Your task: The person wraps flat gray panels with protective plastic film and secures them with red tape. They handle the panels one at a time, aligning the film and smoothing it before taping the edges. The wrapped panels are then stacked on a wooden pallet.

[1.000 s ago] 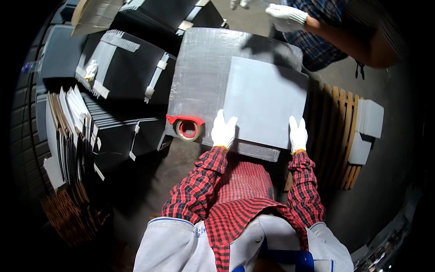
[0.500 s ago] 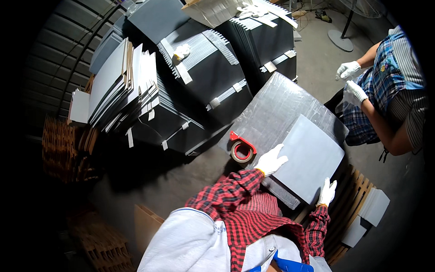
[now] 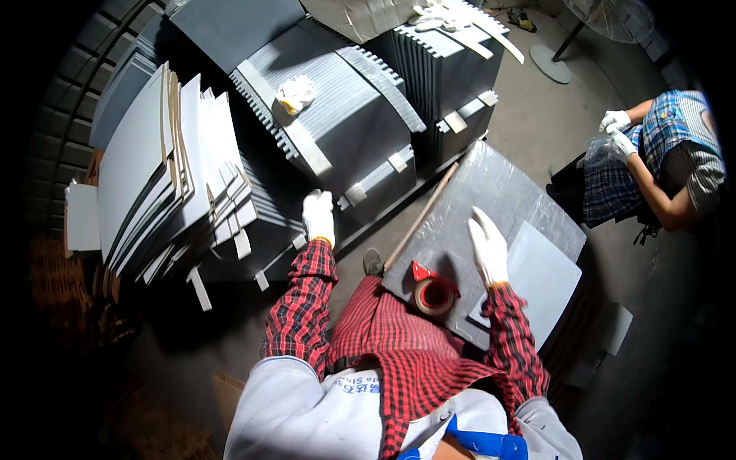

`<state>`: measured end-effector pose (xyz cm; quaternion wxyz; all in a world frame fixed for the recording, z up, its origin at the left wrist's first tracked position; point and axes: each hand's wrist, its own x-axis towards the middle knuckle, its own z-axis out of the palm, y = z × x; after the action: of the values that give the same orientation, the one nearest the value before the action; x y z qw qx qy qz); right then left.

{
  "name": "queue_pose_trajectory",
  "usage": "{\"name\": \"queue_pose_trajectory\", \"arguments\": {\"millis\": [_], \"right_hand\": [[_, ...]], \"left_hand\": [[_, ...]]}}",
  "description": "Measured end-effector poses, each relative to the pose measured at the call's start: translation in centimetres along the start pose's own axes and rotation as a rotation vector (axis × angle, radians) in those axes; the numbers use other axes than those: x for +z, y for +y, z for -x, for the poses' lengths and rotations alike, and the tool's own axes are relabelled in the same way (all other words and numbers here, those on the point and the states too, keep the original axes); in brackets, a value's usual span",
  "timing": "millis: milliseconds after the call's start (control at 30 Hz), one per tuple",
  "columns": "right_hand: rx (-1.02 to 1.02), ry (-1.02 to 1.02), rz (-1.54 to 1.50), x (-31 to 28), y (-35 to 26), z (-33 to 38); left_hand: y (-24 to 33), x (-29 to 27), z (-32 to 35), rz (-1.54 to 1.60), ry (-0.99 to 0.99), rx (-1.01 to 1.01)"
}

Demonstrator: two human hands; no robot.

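Observation:
My white-gloved left hand is raised beside the dark slab stacks, fingers pointing away and slightly bent; I see nothing in it. Over a plastic-wrapped block, my gloved right hand has its fingers stretched out, with nothing held. Beside it, a flat grey panel lies on the block's right part, partly hidden by my right forearm. A red tape dispenser with a roll of tape sits near the block's close left edge.
Stacks of dark slabs with pale edge strips stand ahead. White and brown sheets lean at left. A crumpled white glove lies on one stack. A co-worker with gloved hands stands at right, near a fan base.
My left hand has left the panel and moved left toward the slab stacks. My right hand has let go of the panel's right edge and moved up and left over the wrapped block.

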<state>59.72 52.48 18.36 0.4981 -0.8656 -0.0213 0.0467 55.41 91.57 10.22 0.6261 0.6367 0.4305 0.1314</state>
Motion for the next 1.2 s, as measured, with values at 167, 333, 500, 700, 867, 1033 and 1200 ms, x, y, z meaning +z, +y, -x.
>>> {"name": "queue_pose_trajectory", "arguments": {"millis": [167, 333, 500, 700, 867, 1033, 1200], "right_hand": [[-0.059, -0.063, 0.058, 13.7, -2.8, -15.7], [0.131, 0.056, -0.064, 20.1, -5.4, -22.2], [0.276, 0.124, -0.993, 19.5, -9.9, -29.4], [-0.315, 0.127, -0.617, 22.2, -7.0, -32.8], [-0.264, 0.199, -0.432, 21.5, -8.4, -29.8], [-0.047, 0.079, -0.723, 17.5, -6.5, -27.3], [0.077, -0.005, -0.89, 15.4, -5.9, -24.3]], "left_hand": [[4.0, 3.7, -4.5, -0.05, 0.26, 0.116], [5.8, 4.0, -4.4, 0.55, 0.25, -0.078], [11.2, 4.4, -2.7, 0.354, 0.287, -0.289], [11.0, 4.3, -3.0, 0.183, 0.276, -0.283], [4.3, 3.5, -3.7, 0.238, 0.211, -0.082], [4.1, 3.8, 1.4, 0.239, 0.038, 0.053], [-0.2, 2.7, -0.9, -0.196, -0.197, 0.194]]}}
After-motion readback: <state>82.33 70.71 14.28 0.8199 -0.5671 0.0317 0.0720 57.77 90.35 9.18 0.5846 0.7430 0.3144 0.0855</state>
